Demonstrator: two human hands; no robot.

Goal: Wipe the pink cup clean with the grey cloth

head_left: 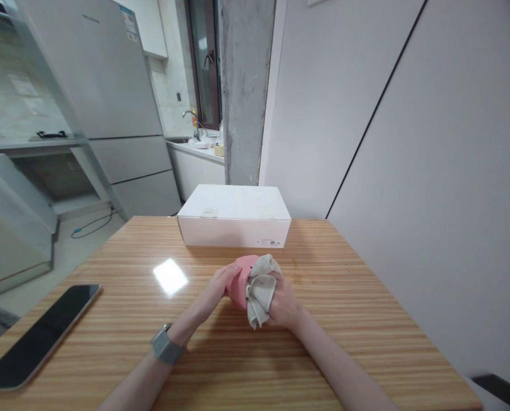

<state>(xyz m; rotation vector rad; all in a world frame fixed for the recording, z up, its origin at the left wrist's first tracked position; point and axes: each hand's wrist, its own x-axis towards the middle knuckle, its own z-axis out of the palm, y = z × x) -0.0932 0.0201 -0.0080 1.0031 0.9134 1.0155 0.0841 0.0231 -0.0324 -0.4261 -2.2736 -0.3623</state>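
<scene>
Pink bowl (240,284), seemingly ceramic, rests cupped in the left hand (218,287); the right hand (284,303) presses a linen cloth (260,290) against its outside.

Pink bowl (238,284) partly behind linen cloth (260,291)

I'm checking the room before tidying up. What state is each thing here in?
Glossy pink bowl: tilted, gripped by the left hand.
Crumpled beige cloth: pressed onto the bowl by the right hand.
White cardboard box: closed, lying flat.
Flat black touchscreen device: lying flat, screen dark.
Pale grey refrigerator: doors shut.
</scene>
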